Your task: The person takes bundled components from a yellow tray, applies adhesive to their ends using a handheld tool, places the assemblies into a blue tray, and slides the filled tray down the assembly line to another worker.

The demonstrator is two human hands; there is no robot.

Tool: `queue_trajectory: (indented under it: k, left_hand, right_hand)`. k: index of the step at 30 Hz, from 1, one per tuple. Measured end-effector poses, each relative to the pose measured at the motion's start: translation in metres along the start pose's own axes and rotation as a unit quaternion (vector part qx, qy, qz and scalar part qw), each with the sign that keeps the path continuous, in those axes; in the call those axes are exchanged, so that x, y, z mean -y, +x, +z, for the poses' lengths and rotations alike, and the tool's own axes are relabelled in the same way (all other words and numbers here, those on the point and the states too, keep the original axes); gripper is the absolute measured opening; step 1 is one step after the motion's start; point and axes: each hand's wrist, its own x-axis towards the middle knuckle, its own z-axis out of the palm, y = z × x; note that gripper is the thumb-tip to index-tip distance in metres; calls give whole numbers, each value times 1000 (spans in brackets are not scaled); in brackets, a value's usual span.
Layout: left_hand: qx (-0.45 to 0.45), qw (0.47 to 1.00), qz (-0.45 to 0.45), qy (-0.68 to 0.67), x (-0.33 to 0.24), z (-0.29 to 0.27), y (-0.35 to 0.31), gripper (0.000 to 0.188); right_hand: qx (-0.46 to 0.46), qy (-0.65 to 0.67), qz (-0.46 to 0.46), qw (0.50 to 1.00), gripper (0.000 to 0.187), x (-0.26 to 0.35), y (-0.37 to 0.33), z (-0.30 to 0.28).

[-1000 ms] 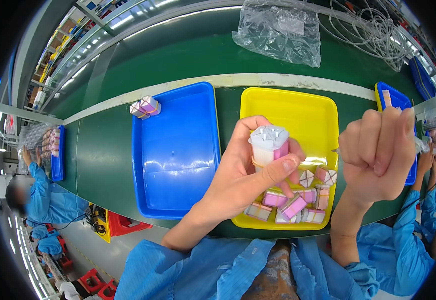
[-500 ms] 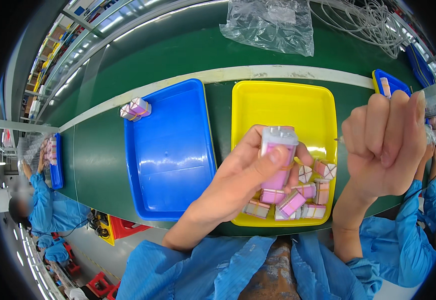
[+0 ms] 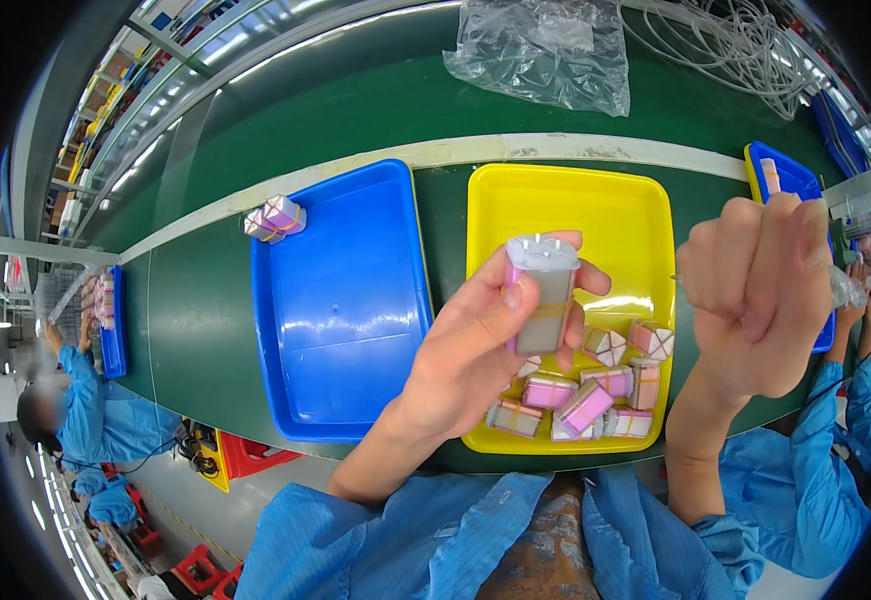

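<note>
My left hand (image 3: 446, 355) is wrapped round a small block-shaped bundle (image 3: 544, 310), held up over the yellow tray (image 3: 566, 185). The bundle has a grey face, a pink side, a pale whitish top end and a thin band round it. To the right of that tray I hold up my right hand (image 3: 751, 300) with its fingers curled in. A small thin tip sticks out at its left side; the rest of what it pinches is hidden. Several similar pink, white and peach bundles (image 3: 586, 408) lie in the near part of the yellow tray.
A blue tray (image 3: 341, 300) stands to the left, with two bundles (image 3: 276, 217) at its far left corner. Clear plastic (image 3: 541, 60) and coiled cables (image 3: 726, 50) lie at the back. A smaller blue tray (image 3: 786, 172) is at the right. People in blue work on both sides.
The bundle in my left hand has been turned: its pink face was toward me, and now a grey face shows. My right hand stays raised with its fingers curled.
</note>
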Motion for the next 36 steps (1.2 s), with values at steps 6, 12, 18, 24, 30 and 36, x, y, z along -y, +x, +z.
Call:
queue_trajectory:
  k: [6, 12, 18, 24, 30, 36]
  left_hand:
    - [82, 991, 12, -101, 0, -19, -3, 50]
    - [94, 986, 127, 48, -8, -26, -7, 58]
    - [169, 943, 253, 138, -16, -27, -9, 50]
    - [217, 879, 380, 188, -23, -31, -11, 38]
    - [188, 852, 405, 274, -35, -27, -12, 35]
    - [154, 849, 230, 450, -79, -52, -32, 53]
  right_hand:
    - [-2, -59, -28, 998, 43, 2, -8, -3]
    - [41, -69, -62, 995, 43, 0, -8, -8]
    - [114, -302, -166, 932, 35, 31, -18, -30]
    - [180, -551, 233, 781, 29, 0, -46, -29]
    - [274, -621, 298, 671, 47, -20, -70, -23]
    - [337, -652, 247, 633, 55, -28, -72, -9]
